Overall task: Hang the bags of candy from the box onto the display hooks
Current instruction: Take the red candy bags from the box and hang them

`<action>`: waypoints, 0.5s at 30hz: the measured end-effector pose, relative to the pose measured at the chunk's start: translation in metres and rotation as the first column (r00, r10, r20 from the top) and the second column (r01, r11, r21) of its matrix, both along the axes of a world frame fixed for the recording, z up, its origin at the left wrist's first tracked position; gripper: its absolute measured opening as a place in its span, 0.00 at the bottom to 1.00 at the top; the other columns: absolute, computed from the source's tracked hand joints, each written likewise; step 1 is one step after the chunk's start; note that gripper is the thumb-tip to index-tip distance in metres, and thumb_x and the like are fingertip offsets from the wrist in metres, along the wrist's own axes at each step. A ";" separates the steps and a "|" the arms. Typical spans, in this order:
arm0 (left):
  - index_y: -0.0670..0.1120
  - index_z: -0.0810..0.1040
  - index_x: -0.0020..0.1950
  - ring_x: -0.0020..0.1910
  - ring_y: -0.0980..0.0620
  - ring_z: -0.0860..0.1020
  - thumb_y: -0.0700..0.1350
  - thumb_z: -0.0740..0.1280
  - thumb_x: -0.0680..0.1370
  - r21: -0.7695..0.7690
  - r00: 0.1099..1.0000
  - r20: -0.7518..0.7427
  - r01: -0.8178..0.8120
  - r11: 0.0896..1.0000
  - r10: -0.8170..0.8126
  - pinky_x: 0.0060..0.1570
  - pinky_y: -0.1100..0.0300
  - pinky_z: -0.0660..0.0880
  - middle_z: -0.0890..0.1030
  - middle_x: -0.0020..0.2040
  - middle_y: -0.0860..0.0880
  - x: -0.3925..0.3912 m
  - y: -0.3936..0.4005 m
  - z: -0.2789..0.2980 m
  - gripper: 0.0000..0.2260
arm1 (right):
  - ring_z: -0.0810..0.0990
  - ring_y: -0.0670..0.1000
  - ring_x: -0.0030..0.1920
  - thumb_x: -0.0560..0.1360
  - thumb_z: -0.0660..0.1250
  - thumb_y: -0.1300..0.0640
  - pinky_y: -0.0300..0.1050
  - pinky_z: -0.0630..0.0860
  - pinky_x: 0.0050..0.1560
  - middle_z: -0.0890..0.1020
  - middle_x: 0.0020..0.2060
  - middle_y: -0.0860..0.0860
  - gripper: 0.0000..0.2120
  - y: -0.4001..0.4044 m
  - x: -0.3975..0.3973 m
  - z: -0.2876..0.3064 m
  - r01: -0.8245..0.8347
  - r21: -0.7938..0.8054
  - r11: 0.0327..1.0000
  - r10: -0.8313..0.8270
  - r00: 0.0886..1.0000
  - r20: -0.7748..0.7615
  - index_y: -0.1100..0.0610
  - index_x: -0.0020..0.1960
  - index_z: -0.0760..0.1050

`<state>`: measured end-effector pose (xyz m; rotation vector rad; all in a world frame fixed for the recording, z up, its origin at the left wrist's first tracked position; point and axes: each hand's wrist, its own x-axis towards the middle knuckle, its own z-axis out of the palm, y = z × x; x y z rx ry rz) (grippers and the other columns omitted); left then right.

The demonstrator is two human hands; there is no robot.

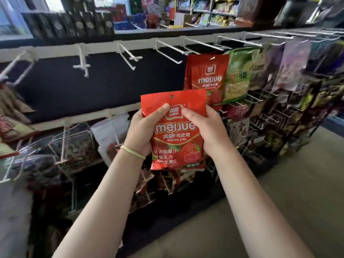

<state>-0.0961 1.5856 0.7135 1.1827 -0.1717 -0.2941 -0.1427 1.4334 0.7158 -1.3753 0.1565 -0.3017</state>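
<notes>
Here, red candy bag (176,135) sat upright in front of rack, below top rail. Left hand (144,131) and right hand (204,129) gripped bag's side edges, thumbs pressed on front. Bag looked light, soft, crinkly, slippery foil; best held near top corners, keeping punched hole (172,96) free. Readable: "yake", "meijue", "Gummy jully". Matching bags (206,75) hung on hook (188,46) at rail's right part.

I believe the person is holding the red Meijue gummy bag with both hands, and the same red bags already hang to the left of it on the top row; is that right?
Not quite: the head view shows the hanging red Meijue bags up and to the right of the held red Meijue gummy bag, not left. Both the left hand and right hand do hold it.
</notes>
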 end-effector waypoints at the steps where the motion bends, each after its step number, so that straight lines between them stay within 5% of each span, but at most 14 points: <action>1: 0.43 0.81 0.54 0.50 0.41 0.85 0.43 0.71 0.78 0.002 1.000 0.005 0.009 1.000 -0.009 0.51 0.47 0.83 0.86 0.51 0.41 0.009 -0.013 -0.001 0.06 | 0.87 0.54 0.47 0.74 0.75 0.54 0.49 0.83 0.47 0.88 0.47 0.52 0.08 -0.012 0.010 -0.001 0.005 0.006 1.000 -0.005 1.000 -0.006 0.53 0.52 0.82; 15: 0.41 0.81 0.57 0.48 0.43 0.86 0.46 0.73 0.78 0.067 0.991 0.066 -0.120 0.991 0.115 0.48 0.50 0.83 0.87 0.49 0.42 0.129 -0.163 0.016 0.12 | 0.87 0.54 0.47 0.74 0.75 0.53 0.52 0.84 0.48 0.88 0.46 0.53 0.06 -0.150 0.138 0.020 0.091 0.024 0.996 -0.091 0.996 0.005 0.53 0.50 0.83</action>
